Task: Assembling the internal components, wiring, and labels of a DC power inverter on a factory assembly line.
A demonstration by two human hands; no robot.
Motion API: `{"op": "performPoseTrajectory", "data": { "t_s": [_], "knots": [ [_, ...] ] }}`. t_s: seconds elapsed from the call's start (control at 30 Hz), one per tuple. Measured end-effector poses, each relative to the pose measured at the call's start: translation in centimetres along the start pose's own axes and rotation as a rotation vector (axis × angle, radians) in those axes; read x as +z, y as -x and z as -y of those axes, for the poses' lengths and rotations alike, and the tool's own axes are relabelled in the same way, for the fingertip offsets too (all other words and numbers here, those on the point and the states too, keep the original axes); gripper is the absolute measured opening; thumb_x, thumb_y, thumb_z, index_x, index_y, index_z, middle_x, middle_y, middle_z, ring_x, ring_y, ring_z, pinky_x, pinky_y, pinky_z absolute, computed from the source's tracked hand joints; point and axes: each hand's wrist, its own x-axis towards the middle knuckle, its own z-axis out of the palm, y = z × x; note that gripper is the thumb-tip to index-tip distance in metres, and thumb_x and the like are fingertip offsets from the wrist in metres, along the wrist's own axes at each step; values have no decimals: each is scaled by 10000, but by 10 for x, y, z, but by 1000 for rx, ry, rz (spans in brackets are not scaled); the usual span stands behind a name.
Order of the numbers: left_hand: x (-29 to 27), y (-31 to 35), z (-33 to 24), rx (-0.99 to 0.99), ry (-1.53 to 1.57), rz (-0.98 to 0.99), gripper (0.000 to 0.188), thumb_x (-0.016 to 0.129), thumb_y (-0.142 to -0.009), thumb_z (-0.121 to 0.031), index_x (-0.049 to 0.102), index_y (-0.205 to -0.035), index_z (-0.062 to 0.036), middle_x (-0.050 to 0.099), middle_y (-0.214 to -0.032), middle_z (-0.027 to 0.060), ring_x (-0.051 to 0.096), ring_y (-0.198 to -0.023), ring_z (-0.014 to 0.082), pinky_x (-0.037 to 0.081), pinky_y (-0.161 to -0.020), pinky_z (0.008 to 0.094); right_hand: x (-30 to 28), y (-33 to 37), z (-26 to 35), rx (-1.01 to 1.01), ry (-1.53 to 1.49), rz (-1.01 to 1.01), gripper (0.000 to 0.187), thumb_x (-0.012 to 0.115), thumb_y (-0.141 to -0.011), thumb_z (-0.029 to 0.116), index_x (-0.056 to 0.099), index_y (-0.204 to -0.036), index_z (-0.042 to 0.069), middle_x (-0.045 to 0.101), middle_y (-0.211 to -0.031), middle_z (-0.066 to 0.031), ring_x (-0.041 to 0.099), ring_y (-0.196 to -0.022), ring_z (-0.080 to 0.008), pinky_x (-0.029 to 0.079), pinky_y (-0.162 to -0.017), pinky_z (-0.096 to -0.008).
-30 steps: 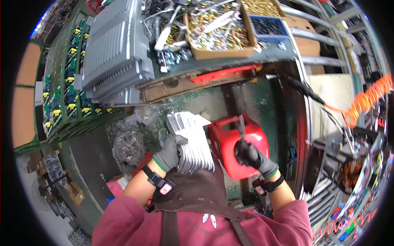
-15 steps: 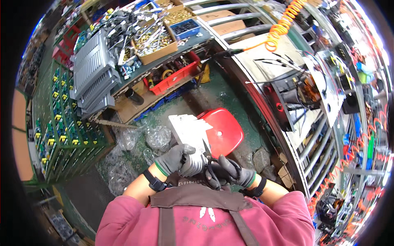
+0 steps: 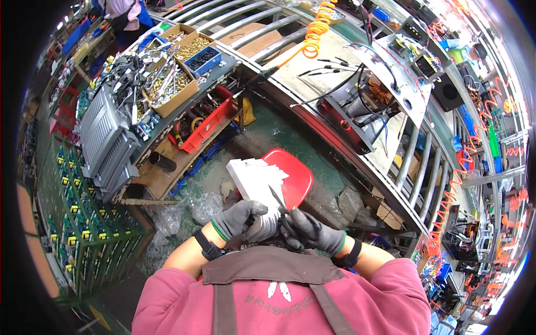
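Observation:
My left hand (image 3: 241,219), in a dark grey glove, is closed on the left edge of a stack of white layered pieces (image 3: 254,181). The stack is overexposed; its lower end shows curved, ridged layers, and I cannot make out its exact kind. Held by my gloved right hand (image 3: 312,231) is a pair of dark scissors (image 3: 276,196), its blades lying against the stack's right side. Gloved fingers mostly cover the handles. Both hands are close together in front of my apron (image 3: 268,267).
Beyond the stack stands a red stool (image 3: 298,181). Far left, a bench carries grey finned panels (image 3: 103,131) and a cardboard box (image 3: 173,92) of brass-coloured parts. Below is a red bin (image 3: 204,131). On the right bench sits an open device (image 3: 349,117), under a coiled orange hose (image 3: 317,33).
The view has turned, so the benches and stool appear farther left. My left hand keeps its grip on the stack. The scissor handles, visible earlier, are now mostly hidden by my right fingers.

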Motion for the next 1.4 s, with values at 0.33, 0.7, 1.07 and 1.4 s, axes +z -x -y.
{"op": "performPoseTrajectory", "data": {
  "t_s": [0.33, 0.7, 1.07, 1.4],
  "knots": [
    [-12, -8, -11, 35, 113, 464, 494, 544, -787, -127, 492, -1241, 60, 623, -1088, 183, 642, -938, 289, 518, -864, 390, -4, -26, 25, 11, 69, -119, 611, 364, -930, 651, 506, -785, 75, 431, -582, 25, 364, -479, -54, 278, -461, -217],
    [-67, 38, -19, 420, 368, -266, 436, 528, -721, -68, 573, -1135, 64, 647, -1016, 122, 627, -942, 246, 487, -899, 346, -101, -187, 95, -102, 1121, -411, 242, 707, -816, 252, 574, -841, 51, 577, -634, -55, 579, -554, -148, 450, -528, -297],
    [-127, 89, -59, 415, 508, -555, 587, 477, -710, -38, 448, -1278, 105, 573, -1229, 204, 523, -1184, 345, 368, -1079, 435, -112, -505, 138, -187, 1375, -779, 436, 680, -764, 413, 655, -1040, 76, 671, -984, -198, 652, -922, -369, 525, -795, -458],
    [-119, 47, -123, 331, 409, -435, 747, 542, -608, -160, 423, -1307, 74, 549, -1236, 255, 533, -1151, 408, 382, -1064, 469, -56, -324, 90, 4, 384, -51, 609, 616, -889, 419, 434, -1336, 48, 568, -1180, -103, 586, -1026, -224, 490, -866, -352]
  ]
}}
